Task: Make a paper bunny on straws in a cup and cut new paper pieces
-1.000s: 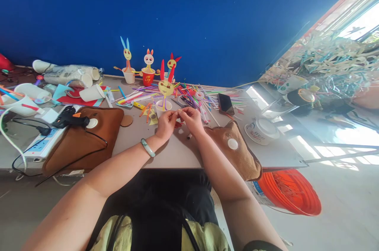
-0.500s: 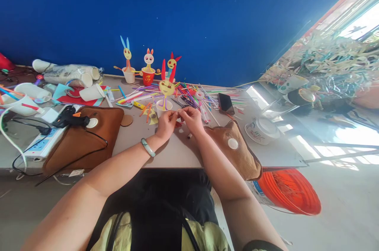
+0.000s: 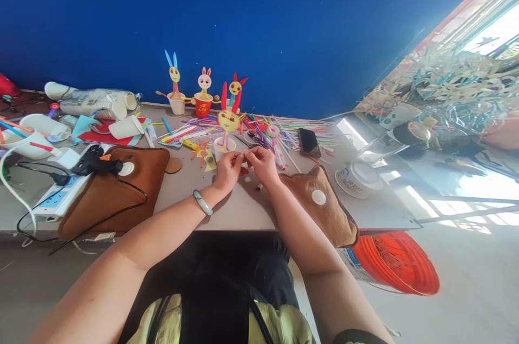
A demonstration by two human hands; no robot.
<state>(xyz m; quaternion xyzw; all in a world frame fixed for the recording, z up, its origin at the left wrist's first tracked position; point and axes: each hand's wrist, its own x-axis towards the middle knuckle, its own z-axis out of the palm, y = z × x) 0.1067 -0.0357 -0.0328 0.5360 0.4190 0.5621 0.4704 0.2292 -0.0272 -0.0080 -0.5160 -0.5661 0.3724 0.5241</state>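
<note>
Fingertip to fingertip above the desk (image 3: 239,215): left hand (image 3: 227,172) and right hand (image 3: 263,165), fingers curled in, impossible to tell how tightly or around what. Just beyond, toward the back edge and nearer the left hand: white cup (image 3: 219,151) bearing upright red-eared rabbit figure (image 3: 228,121).

Pinched piece (image 3: 243,154) indistinct, window (image 3: 497,26) cut off

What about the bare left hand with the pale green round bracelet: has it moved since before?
No. The left hand looks in the same place against the straight-edged grey tabletop.
</note>
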